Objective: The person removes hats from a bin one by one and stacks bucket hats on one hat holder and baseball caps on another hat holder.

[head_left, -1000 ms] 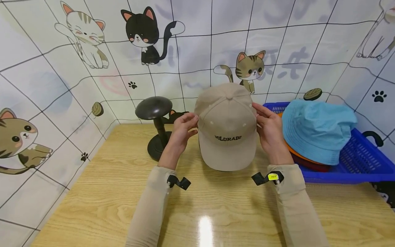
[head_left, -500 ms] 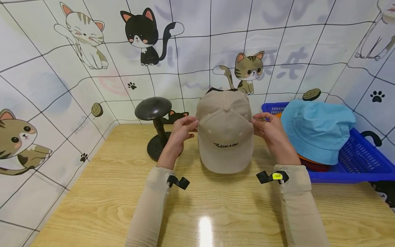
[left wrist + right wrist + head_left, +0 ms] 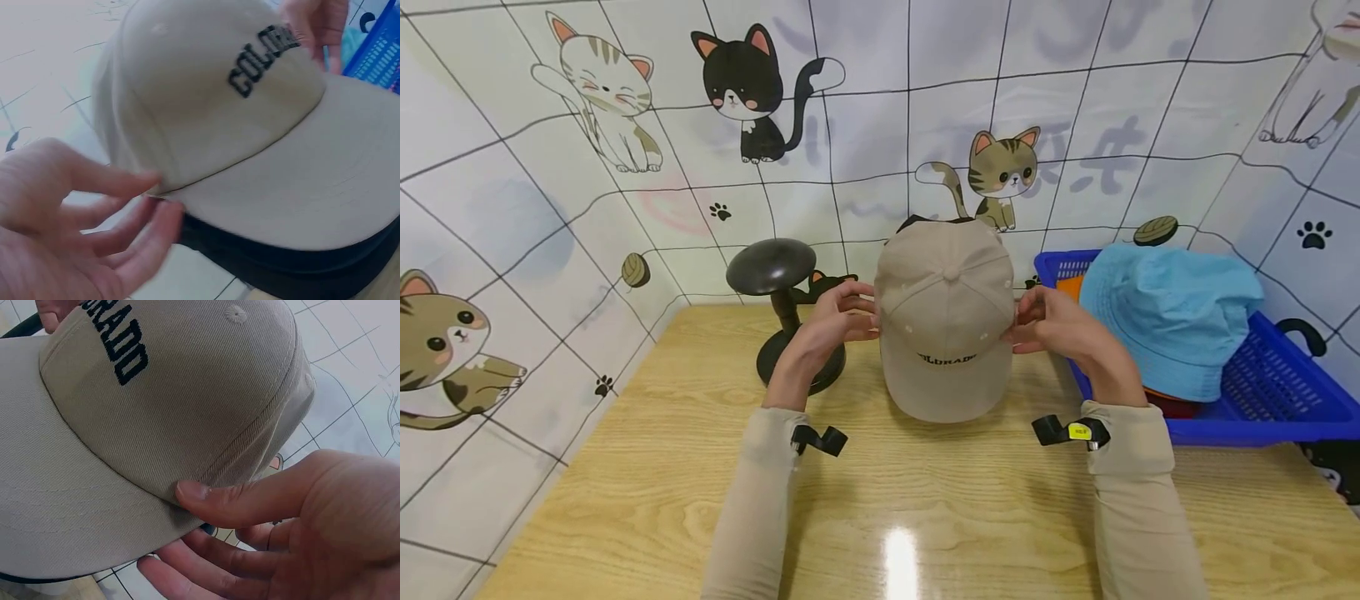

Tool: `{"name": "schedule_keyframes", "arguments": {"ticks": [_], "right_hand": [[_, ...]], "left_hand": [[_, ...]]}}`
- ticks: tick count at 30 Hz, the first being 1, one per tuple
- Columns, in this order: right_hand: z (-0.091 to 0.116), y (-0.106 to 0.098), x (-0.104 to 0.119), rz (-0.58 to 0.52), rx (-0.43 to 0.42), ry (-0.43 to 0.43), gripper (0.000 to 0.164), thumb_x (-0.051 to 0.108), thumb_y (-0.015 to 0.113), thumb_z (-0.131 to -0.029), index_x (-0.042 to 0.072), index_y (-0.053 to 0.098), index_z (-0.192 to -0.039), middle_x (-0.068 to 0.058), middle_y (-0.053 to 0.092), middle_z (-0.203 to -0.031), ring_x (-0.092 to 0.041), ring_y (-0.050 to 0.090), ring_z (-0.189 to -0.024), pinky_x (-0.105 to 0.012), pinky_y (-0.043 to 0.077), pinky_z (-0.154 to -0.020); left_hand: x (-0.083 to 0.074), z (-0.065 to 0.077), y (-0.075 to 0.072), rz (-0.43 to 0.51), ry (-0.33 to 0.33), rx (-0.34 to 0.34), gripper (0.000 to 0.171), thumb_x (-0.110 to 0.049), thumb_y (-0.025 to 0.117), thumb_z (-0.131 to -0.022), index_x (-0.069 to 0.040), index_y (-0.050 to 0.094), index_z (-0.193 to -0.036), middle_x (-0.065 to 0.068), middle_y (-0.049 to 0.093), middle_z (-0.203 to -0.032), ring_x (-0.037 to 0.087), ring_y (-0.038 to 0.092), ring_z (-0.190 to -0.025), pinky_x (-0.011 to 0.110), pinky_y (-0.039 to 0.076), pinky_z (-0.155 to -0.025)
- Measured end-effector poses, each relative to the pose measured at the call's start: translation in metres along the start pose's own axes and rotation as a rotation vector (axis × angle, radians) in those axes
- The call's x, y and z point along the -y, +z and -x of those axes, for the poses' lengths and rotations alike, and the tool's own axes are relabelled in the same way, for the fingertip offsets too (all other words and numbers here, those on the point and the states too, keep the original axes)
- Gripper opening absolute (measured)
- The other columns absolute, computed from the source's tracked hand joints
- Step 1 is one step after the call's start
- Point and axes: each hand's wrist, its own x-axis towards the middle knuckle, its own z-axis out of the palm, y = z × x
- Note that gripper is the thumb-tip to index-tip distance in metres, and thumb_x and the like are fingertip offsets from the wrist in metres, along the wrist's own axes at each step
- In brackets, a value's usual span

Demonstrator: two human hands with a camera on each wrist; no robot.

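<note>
A beige baseball cap (image 3: 946, 304) with dark COLORADO lettering faces me, brim toward the table's front. Under its brim shows a second, dark brim (image 3: 294, 265) in the left wrist view, and a black edge peeks out behind the crown in the head view. My left hand (image 3: 833, 323) pinches the beige cap's lower edge where brim meets crown, thumb above and fingers below. On the opposite side my right hand (image 3: 281, 531) does likewise, its thumb on the crown's edge and its fingers under the brim. Whatever bears the caps is hidden beneath them.
A black mushroom-shaped hat stand (image 3: 772, 268) is on the wooden table (image 3: 662, 467), just left of my left hand. At the right a blue plastic basket (image 3: 1292, 400) holds a light blue bucket hat (image 3: 1172, 321) over orange and dark red ones. A cat-print wall covering (image 3: 880, 125) rises behind.
The beige cap has come down a little, and a black edge now shows behind its crown. Both hands have shifted lower along its sides, the right wrist swinging outward to the right.
</note>
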Motion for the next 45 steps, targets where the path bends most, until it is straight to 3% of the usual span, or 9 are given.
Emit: {"name": "schedule_keyframes", "arguments": {"ticks": [4, 12, 20, 28, 32, 36, 40, 42, 45], "right_hand": [[0.000, -0.001, -0.002, 0.029, 0.006, 0.022, 0.032, -0.001, 0.069, -0.094, 0.000, 0.041, -0.110, -0.013, 0.060, -0.103, -0.018, 0.071, -0.085, -0.034, 0.064, -0.077], [-0.001, -0.002, -0.003, 0.060, -0.013, 0.041, 0.036, -0.002, 0.073, -0.092, 0.000, 0.040, -0.105, -0.006, 0.060, -0.088, -0.015, 0.070, -0.079, -0.034, 0.064, -0.074], [0.001, -0.001, -0.003, 0.098, 0.005, 0.043, 0.031, 0.001, 0.071, -0.094, -0.002, 0.044, -0.108, -0.014, 0.064, -0.101, -0.018, 0.071, -0.086, -0.037, 0.064, -0.077], [0.007, -0.008, 0.000, 0.156, -0.007, 0.008, 0.029, 0.002, 0.071, -0.093, -0.004, 0.047, -0.108, -0.011, 0.064, -0.099, -0.018, 0.066, -0.088, -0.033, 0.063, -0.075], [0.014, -0.015, 0.002, 0.179, -0.049, -0.004, 0.028, 0.005, 0.070, -0.095, -0.004, 0.048, -0.110, -0.012, 0.062, -0.103, -0.016, 0.064, -0.088, -0.028, 0.061, -0.074], [0.022, -0.022, 0.006, 0.209, -0.104, 0.005, 0.032, 0.013, 0.070, -0.098, -0.004, 0.049, -0.117, -0.017, 0.059, -0.115, -0.017, 0.064, -0.092, -0.023, 0.059, -0.076], [0.030, -0.027, 0.009, 0.227, -0.185, -0.007, 0.036, 0.023, 0.065, -0.102, -0.003, 0.051, -0.121, -0.022, 0.059, -0.124, -0.008, 0.067, -0.088, -0.022, 0.059, -0.077], [0.035, -0.030, 0.010, 0.213, -0.238, -0.029, 0.036, 0.026, 0.063, -0.104, -0.003, 0.052, -0.121, -0.020, 0.061, -0.121, -0.002, 0.068, -0.083, -0.022, 0.059, -0.075], [0.042, -0.033, 0.009, 0.185, -0.320, -0.070, 0.035, 0.028, 0.060, -0.105, -0.003, 0.054, -0.121, -0.005, 0.067, -0.108, 0.002, 0.068, -0.078, -0.020, 0.059, -0.072]], "left_hand": [[-0.002, 0.003, -0.001, -0.088, -0.015, 0.057, 0.060, 0.005, 0.076, -0.088, -0.008, 0.047, -0.139, 0.011, 0.063, -0.111, 0.021, 0.072, -0.089, 0.044, 0.061, -0.091], [0.003, -0.004, 0.007, -0.099, -0.061, 0.025, 0.064, 0.006, 0.078, -0.086, -0.005, 0.042, -0.137, 0.016, 0.056, -0.110, 0.024, 0.074, -0.081, 0.047, 0.062, -0.088], [0.000, -0.001, 0.004, -0.127, -0.075, 0.051, 0.065, 0.003, 0.078, -0.087, -0.007, 0.041, -0.139, 0.018, 0.056, -0.115, 0.025, 0.074, -0.083, 0.050, 0.061, -0.090], [-0.015, 0.007, 0.001, -0.311, -0.033, 0.105, 0.068, 0.000, 0.075, -0.091, -0.010, 0.040, -0.148, 0.023, 0.054, -0.131, 0.038, 0.069, -0.109, 0.045, 0.061, -0.092], [-0.027, 0.016, 0.004, -0.387, 0.022, 0.040, 0.056, -0.005, 0.066, -0.099, -0.010, 0.042, -0.149, 0.021, 0.053, -0.136, 0.038, 0.064, -0.116, 0.047, 0.058, -0.095], [-0.042, 0.028, 0.017, -0.481, 0.139, -0.149, 0.035, -0.019, 0.064, -0.103, -0.011, 0.055, -0.135, 0.014, 0.062, -0.120, 0.029, 0.068, -0.099, 0.039, 0.060, -0.083], [-0.055, 0.040, 0.033, -0.433, 0.444, -0.387, 0.017, -0.023, 0.070, -0.100, -0.009, 0.067, -0.110, 0.010, 0.068, -0.090, 0.019, 0.067, -0.070, 0.029, 0.055, -0.062], [-0.059, 0.046, 0.042, -0.351, 0.629, -0.435, 0.014, -0.020, 0.072, -0.099, -0.006, 0.068, -0.101, 0.011, 0.066, -0.076, 0.017, 0.061, -0.058, 0.028, 0.050, -0.055], [-0.062, 0.053, 0.060, -0.227, 0.824, -0.382, 0.011, -0.012, 0.072, -0.098, -0.002, 0.067, -0.095, 0.011, 0.060, -0.064, 0.013, 0.054, -0.050, 0.026, 0.045, -0.047]]}}
